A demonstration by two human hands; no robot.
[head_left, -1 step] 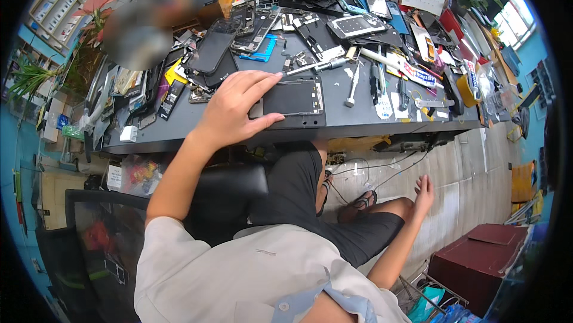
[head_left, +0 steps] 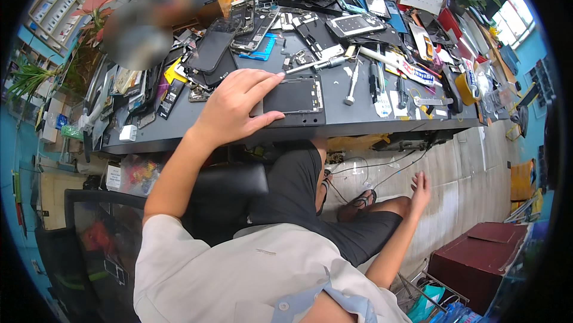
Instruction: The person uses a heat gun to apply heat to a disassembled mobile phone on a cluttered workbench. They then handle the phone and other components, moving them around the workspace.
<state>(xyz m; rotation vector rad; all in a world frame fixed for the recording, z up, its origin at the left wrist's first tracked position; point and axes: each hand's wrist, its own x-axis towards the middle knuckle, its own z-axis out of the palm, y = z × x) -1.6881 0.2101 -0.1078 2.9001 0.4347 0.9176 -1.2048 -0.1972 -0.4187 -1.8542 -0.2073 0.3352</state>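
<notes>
From where I stand, the dark phone panel (head_left: 292, 95) lies near the front edge of the table, over a black plate (head_left: 305, 122). The left hand (head_left: 236, 105) grips its left end, thumb on the near long side, fingers on the far one. The right hand (head_left: 421, 188) hangs beyond the table, over the floor (head_left: 465, 185), its fingers loosely curled and apart, holding nothing I can see.

With one hand steadying it, a sideways push could swivel the panel, and a tug toward the lap might tip it off that edge. The silver pen-shaped tool (head_left: 316, 66) lies just past the index fingertip, so a forward nudge could set it rolling into the loose phone parts (head_left: 298, 59). The easiest room is rightward, up to the upright-lying screwdriver (head_left: 352, 87); leftward, piled phones (head_left: 212, 48) crowd the wrist.
</notes>
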